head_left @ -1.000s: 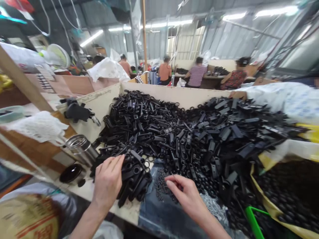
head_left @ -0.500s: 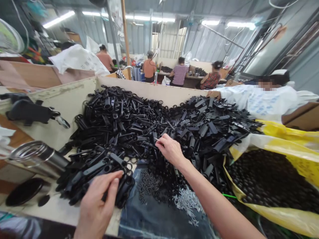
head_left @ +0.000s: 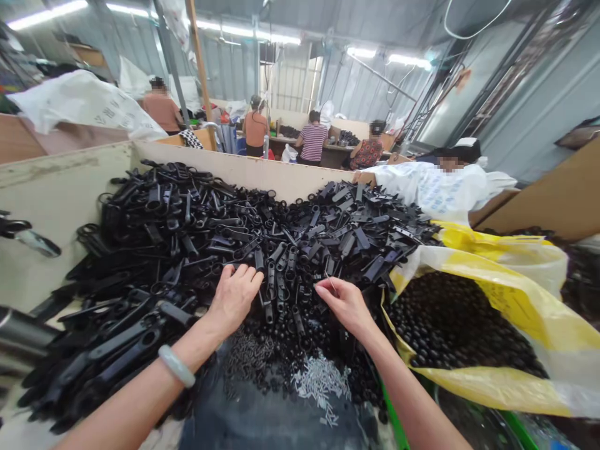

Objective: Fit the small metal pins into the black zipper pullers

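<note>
My left hand [head_left: 235, 297], with a pale bangle [head_left: 177, 366] on its wrist, reaches palm down into a heap of black plastic parts [head_left: 225, 228]. Its fingers are curled, and their tips and whatever they grip are hidden. My right hand [head_left: 345, 304] pinches a thin rod [head_left: 330, 282] between thumb and fingers, just above the heap. Between the hands lie long black pieces with ring-shaped ends [head_left: 280, 275]. Nearer to me are small dark grey pins [head_left: 249, 353] and a pile of silvery pins [head_left: 322, 378] on a dark sheet [head_left: 262, 419].
A yellow-and-white sack [head_left: 510, 387] full of small black balls [head_left: 450, 325] stands open at the right. Stacked black parts [head_left: 117, 350] lie at the left, beside a metal cylinder [head_left: 23, 334]. Low boards [head_left: 70, 164] wall the table. Several people sit farther back.
My left hand has moved from the stacked parts at the left up to the middle heap. My right hand, still pinching, sits lower and farther right. The view has shifted rightward.
</note>
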Demonstrator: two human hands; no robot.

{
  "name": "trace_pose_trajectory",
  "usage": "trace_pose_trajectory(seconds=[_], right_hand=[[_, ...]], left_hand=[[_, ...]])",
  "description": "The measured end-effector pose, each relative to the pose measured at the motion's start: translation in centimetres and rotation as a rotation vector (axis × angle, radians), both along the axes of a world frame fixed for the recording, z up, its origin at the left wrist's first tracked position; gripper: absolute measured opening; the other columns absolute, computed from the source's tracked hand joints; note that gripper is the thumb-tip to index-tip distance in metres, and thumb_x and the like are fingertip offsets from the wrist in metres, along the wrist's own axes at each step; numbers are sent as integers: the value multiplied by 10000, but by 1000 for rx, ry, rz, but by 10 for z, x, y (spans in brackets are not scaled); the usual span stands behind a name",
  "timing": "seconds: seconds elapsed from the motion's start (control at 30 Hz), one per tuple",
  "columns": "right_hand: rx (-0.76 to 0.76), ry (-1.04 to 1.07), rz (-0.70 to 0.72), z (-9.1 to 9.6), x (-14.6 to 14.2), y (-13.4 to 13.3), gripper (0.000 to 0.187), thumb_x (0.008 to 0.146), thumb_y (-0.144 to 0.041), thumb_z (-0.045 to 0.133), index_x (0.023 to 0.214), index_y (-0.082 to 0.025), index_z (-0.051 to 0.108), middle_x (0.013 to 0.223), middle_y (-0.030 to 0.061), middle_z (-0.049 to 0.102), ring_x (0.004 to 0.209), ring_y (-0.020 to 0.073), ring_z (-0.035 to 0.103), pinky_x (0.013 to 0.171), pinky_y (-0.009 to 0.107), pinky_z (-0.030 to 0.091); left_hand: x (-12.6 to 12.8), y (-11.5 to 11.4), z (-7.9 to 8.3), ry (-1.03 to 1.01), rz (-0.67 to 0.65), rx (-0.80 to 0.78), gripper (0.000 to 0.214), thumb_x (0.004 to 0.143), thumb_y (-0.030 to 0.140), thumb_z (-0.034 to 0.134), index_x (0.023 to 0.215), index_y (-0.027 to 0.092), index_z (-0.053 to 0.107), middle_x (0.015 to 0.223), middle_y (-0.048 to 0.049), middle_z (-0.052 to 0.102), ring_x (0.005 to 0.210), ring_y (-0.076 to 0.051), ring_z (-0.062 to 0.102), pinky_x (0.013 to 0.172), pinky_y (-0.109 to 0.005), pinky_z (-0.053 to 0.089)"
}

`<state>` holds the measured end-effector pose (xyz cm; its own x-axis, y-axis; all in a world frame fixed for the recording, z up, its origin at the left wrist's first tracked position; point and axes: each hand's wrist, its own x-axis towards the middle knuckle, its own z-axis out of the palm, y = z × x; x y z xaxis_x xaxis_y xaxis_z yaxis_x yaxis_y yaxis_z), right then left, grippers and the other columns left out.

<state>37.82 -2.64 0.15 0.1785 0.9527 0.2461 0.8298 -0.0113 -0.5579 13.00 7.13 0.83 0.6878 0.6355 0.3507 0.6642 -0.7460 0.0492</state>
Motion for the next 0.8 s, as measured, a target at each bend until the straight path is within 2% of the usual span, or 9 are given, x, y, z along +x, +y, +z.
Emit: trace_pose_trajectory(seconds=[0.1,0.2,0.4,0.47,0.53,0.6,0.67,0.73,0.8], right_hand=[[-31,-25,-24,-10,14,-16,243,970,-284,527,908,-194,744,773,16,740,665,171,661,607,244,476],[-68,-78,33,-19,5,-10,117,940,-230,618,952,-233,734,942,21,740,820,180,697,710,242,483],[-132,-123,91,-24,-11,12,79,874,-145,710,859,-221,693,1105,51,675,862,189,689,724,256,449],[-129,-83,98,-21,-7,10,72,863,-161,721,827,-214,688,1030,45,690,847,196,675,730,266,444],[-119,-16,93,-18,-4,1,59,878,-204,704,820,-209,692,905,34,699,798,197,657,713,272,442],[-113,62,81,-15,-8,-14,142,943,-288,627,864,-198,703,782,20,682,698,181,625,650,265,441],[-117,185,80,-11,-22,-36,306,1017,-396,507,964,-176,714,682,-2,635,563,153,558,540,245,418],[-116,437,118,-9,-45,-59,413,1039,-485,461,1060,-161,716,613,-28,576,480,132,492,459,228,383],[-75,578,243,-9,-72,-80,366,1035,-457,512,1006,-179,747,750,20,651,628,150,598,573,237,478]], left_hand=[[-3,8,-2,-4,-73,-44,519,849,-41,361,1173,192,692,951,-127,711,959,-300,618,968,-515,414],[-8,18,3,-43,-146,-122,609,842,-32,366,1346,200,618,959,-101,716,970,-266,630,990,-446,424],[-25,14,24,-271,-30,-292,391,930,182,423,1268,157,618,1093,-129,707,1065,-291,623,988,-466,475],[-32,-5,27,-350,52,-378,319,944,246,428,1196,167,608,997,-100,707,957,-269,664,857,-428,547],[-37,-33,25,-452,110,-573,278,958,289,416,1162,172,565,859,-52,690,787,-220,689,632,-322,560],[-40,-68,18,-820,165,-1179,244,911,324,537,1120,198,542,975,-67,709,802,-199,686,593,-280,528],[-40,-103,7,-1041,214,-1496,301,887,355,624,1126,194,537,1049,-98,738,743,-154,658,594,-248,486],[-38,-132,-4,-1123,274,-1637,404,848,373,702,1161,163,556,1053,-124,753,733,-140,642,613,-243,469],[-37,-153,-11,-1171,313,-1682,456,794,369,760,1155,147,593,995,-101,754,740,-138,623,627,-242,459]])
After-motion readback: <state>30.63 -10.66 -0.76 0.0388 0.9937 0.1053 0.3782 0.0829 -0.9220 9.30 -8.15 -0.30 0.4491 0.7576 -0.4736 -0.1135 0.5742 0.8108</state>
